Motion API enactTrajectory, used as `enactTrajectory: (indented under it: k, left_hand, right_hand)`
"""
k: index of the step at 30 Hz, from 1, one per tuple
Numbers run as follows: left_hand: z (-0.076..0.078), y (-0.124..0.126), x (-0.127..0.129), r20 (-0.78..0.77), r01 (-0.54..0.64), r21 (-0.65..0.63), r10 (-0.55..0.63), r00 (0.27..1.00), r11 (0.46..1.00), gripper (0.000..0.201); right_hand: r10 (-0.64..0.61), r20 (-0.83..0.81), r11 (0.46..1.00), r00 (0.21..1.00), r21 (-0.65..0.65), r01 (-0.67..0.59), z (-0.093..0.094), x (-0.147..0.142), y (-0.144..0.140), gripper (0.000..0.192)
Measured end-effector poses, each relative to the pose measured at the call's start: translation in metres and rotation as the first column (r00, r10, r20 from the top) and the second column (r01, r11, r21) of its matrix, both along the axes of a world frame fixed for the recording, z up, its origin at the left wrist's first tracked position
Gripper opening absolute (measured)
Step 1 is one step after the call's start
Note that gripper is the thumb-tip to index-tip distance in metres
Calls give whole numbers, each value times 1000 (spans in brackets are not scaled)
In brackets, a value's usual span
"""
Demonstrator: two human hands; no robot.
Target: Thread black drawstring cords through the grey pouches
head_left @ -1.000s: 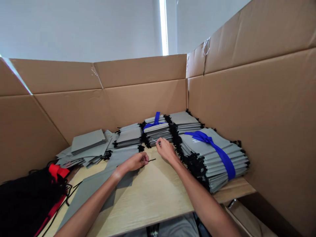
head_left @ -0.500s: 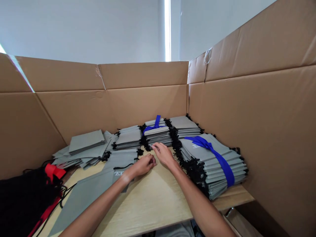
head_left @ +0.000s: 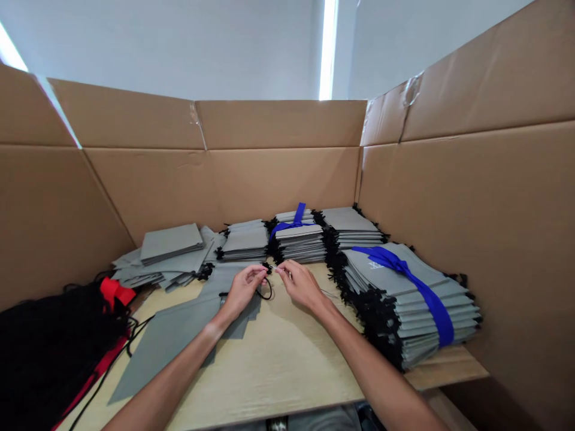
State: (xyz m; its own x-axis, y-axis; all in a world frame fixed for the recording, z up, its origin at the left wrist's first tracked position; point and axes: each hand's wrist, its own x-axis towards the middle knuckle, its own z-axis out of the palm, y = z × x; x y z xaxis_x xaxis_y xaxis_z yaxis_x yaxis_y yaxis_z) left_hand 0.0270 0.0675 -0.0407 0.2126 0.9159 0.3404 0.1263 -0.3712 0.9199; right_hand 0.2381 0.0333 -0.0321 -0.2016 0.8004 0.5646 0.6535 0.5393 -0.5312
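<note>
My left hand (head_left: 246,290) pinches a black cord (head_left: 271,290), which hangs in a small loop below its fingers. Just across a narrow gap, my right hand (head_left: 298,282) has thumb and forefinger closed on a small, thin, pale thing too fine to name. Both sets of fingertips nearly meet above the wooden table (head_left: 291,353). Beneath and beside my left forearm lie flat grey fabric pouches (head_left: 166,335), partly covered by the arm. A thin line like wire (head_left: 331,294) shows by my right wrist.
Stacked grey pouches with black cord ends (head_left: 245,242) line the back. At right, a large bundle (head_left: 438,311) is tied with blue ribbon (head_left: 417,287). Loose grey pouches (head_left: 173,244) lie back left, near a black cord heap (head_left: 58,353). Cardboard walls (head_left: 278,179) surround the table.
My left hand has risen and turned toward my right fingertips, and the black cord now hangs from it in a loop. The camera view has shifted slightly left.
</note>
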Motion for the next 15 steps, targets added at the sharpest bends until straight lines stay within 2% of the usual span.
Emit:
enactTrajectory:
  k: [4, 9, 15]
  left_hand:
    - [-5, -3, 3, 35, 3, 5, -3, 999, 1000, 58]
    - [-4, -6, 3, 83, 0, 38, -3, 997, 999, 42]
    - [-6, -10, 4, 55, -50, 65, 47, 997, 997, 35]
  right_hand:
    - [13, 12, 1000, 1000, -17, -13, 3, -5, -6, 25]
    - [28, 56, 999, 998, -35, -26, 3, -6, -6, 27]
    - [40, 59, 999, 997, -35, -38, 4, -4, -6, 27]
